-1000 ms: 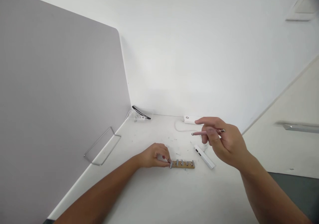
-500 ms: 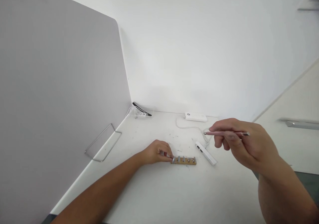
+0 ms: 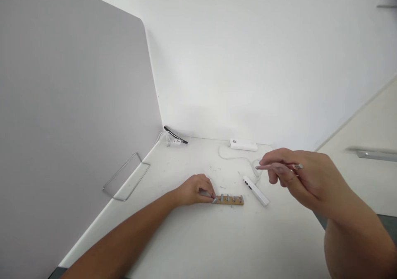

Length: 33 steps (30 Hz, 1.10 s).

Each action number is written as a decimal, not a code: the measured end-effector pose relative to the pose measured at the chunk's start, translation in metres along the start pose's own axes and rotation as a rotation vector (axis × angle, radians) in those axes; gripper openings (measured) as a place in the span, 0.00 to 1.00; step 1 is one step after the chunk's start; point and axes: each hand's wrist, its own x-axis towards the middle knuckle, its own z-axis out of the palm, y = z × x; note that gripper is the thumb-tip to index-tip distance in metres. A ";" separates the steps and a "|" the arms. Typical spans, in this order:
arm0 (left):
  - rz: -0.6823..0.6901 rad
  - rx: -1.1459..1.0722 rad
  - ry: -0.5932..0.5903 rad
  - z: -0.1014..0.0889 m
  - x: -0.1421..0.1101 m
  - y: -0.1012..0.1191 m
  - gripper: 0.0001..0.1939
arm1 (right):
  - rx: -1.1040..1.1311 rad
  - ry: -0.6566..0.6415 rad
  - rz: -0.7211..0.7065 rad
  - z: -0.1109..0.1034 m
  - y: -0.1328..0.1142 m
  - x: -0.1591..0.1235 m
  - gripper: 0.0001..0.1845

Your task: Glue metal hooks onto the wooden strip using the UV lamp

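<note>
On the white table lies a short wooden strip (image 3: 231, 202) bearing several small grey pieces in a row, which look like nail tips. My left hand (image 3: 195, 189) is closed in a pinch at the strip's left end, its fingertips at the leftmost grey piece (image 3: 214, 200). Up to the right, my right hand (image 3: 297, 175) grips a slim pink pen-like tool (image 3: 270, 167) with shiny metal ends, held above the table and pointing left. Between strip and right hand rests a white stick-shaped device (image 3: 257, 191) with dark buttons.
A white power bank (image 3: 243, 145) stands by the back wall, with a white cable (image 3: 234, 158) running from it. A black strip (image 3: 175, 135) and white cables fill the back left corner. A wire frame (image 3: 127, 177) juts from the grey partition (image 3: 77, 105) on the left.
The pink tool has turned slightly in my right hand, so less of it shows. My left hand stays at the strip's end, with a small shift of its fingers.
</note>
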 end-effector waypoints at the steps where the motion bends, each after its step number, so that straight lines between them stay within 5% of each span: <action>1: -0.005 0.007 0.001 0.000 0.000 -0.001 0.08 | -0.003 -0.001 0.003 0.000 0.001 -0.001 0.15; 22: -0.072 0.067 0.048 0.005 0.004 0.000 0.06 | -0.005 0.104 -0.004 -0.020 -0.001 -0.004 0.14; 33: -0.130 0.056 -0.045 -0.003 0.005 0.008 0.03 | -0.073 0.027 0.007 -0.020 -0.004 -0.003 0.16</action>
